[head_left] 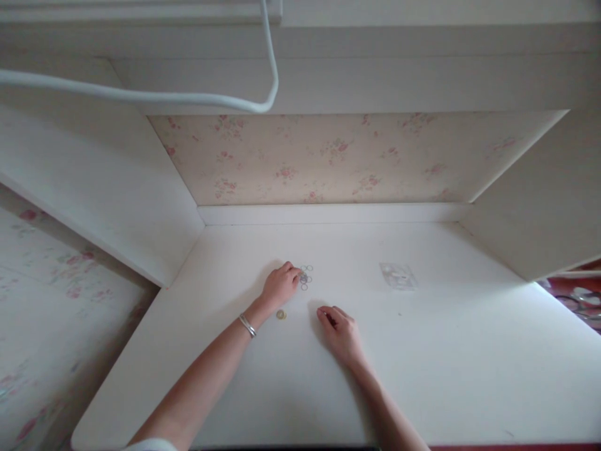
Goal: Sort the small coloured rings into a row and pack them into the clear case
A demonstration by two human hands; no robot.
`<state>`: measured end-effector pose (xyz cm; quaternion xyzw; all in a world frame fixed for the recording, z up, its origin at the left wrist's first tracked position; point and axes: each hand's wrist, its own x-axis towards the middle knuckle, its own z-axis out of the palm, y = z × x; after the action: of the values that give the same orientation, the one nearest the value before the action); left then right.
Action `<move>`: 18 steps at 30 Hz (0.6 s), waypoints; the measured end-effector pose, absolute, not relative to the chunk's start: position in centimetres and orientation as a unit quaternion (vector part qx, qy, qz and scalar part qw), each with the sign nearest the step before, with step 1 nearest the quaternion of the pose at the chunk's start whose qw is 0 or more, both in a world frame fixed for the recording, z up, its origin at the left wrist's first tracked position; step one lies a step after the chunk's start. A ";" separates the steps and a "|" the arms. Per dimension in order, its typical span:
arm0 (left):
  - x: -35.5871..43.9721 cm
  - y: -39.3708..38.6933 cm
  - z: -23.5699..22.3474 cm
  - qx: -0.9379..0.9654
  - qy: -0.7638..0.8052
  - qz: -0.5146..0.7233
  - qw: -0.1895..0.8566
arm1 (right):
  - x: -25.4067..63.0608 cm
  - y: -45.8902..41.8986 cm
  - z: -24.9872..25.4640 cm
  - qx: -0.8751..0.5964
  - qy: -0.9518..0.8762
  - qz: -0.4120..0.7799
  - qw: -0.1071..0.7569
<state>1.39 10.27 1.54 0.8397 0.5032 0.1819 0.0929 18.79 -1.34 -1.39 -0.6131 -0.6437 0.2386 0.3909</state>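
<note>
A small cluster of thin metal rings (305,279) lies on the white tabletop. My left hand (280,285), with a silver bracelet (247,325) at the wrist, reaches to the left edge of that cluster. Its fingers are closed and their tips touch the rings; whether one is pinched between them is hidden. Just below that hand is a little gold-coloured round piece (281,315), perhaps more rings. My right hand (342,333) rests lower and to the right, fingers curled with thumb against forefinger. What it holds, if anything, cannot be made out.
A clear plastic bag (398,276) with small pale contents lies to the right on the tabletop (469,363). White side panels and a floral back wall (328,156) enclose the surface. A white bent tube (188,98) hangs across the upper left.
</note>
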 end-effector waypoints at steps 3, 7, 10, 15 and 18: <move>1.8 10.8 1.7 0.846 0.510 0.140 0.070 | 18.9 -1.3 -1.2 -0.613 -0.639 0.244 0.397; 2.1 11.0 1.9 0.843 0.524 0.094 0.073 | 18.9 -1.4 -1.0 -0.610 -0.641 0.256 0.389; 2.3 10.9 2.0 0.841 0.530 0.076 0.072 | 18.9 -1.4 -0.9 -0.610 -0.641 0.260 0.387; 2.5 10.8 2.0 0.846 0.526 0.062 0.066 | 19.0 -1.3 -1.0 -0.611 -0.643 0.258 0.384; 2.5 10.8 1.9 0.849 0.520 0.063 0.062 | 19.0 -1.4 -1.2 -0.611 -0.641 0.260 0.385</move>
<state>2.46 10.82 1.87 0.8495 0.5201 0.0634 0.0623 19.00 -1.37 -1.17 -0.6108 -0.6409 0.2601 0.3852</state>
